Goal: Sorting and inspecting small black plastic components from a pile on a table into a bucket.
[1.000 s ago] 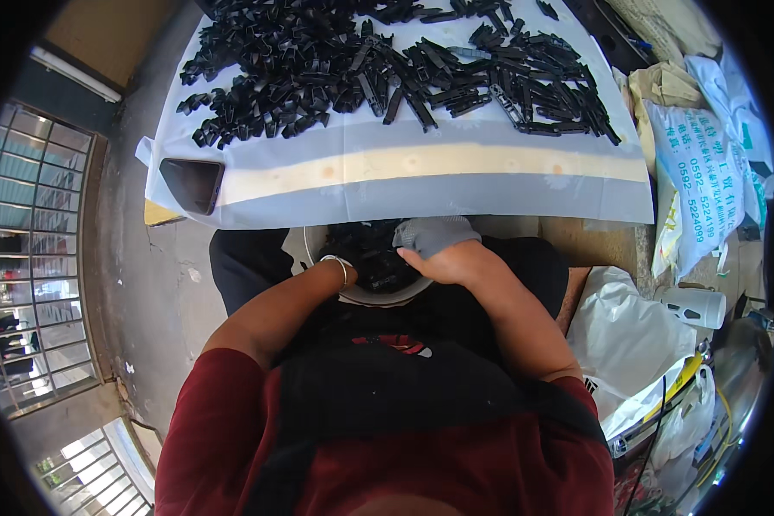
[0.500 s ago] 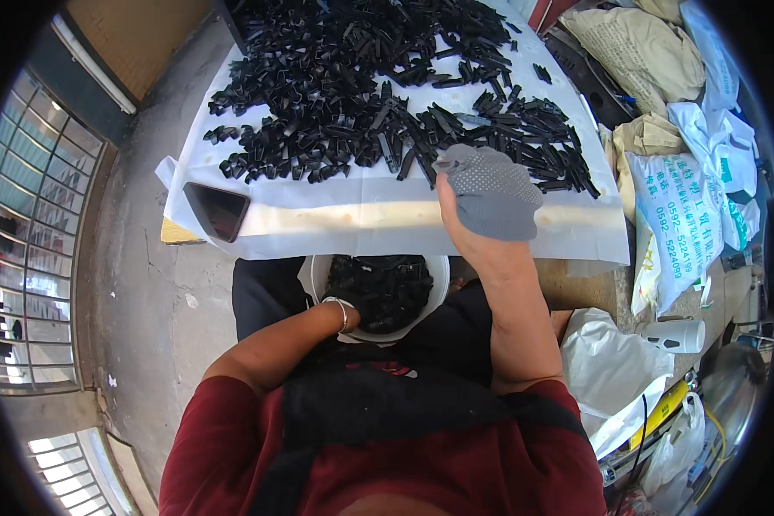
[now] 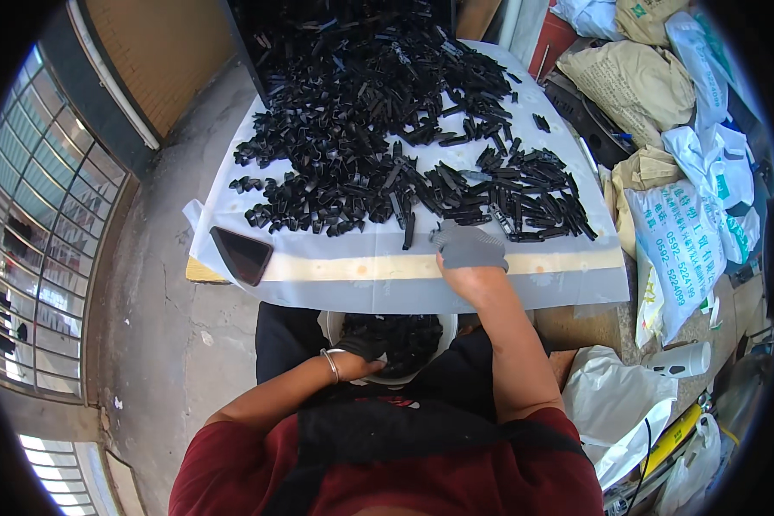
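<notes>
Table (image 3: 344, 268) takes up the upper middle, with a big spread of black parts (image 3: 335, 150) just above the right hand (image 3: 471, 248). White bucket (image 3: 450, 335) sits lower centre, more black bits inside, right by the left hand (image 3: 363, 347). Right arm reaches up the frame, grey glove knuckles-up, seemingly curled, can't tell if it's got anything. Left arm slants in from lower left, dark glove dipping into the bucket, grip hidden.

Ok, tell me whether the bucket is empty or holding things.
The bucket is holding things: black pieces show inside its rim. How deep they go, I cannot tell.
</notes>
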Motion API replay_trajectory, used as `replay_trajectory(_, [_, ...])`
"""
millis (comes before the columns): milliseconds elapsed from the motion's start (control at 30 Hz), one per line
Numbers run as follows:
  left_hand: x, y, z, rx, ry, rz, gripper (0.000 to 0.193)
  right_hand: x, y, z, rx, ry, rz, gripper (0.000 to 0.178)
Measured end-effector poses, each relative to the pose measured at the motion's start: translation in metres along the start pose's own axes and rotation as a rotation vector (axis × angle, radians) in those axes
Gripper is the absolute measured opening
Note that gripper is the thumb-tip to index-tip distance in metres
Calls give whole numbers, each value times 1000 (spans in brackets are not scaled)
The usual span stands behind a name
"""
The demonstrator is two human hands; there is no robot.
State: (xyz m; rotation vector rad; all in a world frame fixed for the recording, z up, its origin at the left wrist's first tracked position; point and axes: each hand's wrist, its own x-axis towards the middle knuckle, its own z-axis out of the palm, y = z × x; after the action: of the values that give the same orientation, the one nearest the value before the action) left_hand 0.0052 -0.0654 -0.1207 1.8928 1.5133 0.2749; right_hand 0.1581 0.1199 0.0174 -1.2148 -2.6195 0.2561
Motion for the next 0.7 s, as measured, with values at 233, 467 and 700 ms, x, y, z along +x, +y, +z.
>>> replay_trajectory(233, [-11, 33, -60, -546, 179, -69, 33, 2, 13, -2, -157, 94, 106, 12])
replay_trajectory(467, [-21, 69, -94, -938, 337, -99, 25, -5, 17, 1, -116, 215, 48, 14])
replay_trajectory(700, [-16, 75, -109, -683, 560, -87, 23, -20, -1, 7, 277, 128, -104, 23])
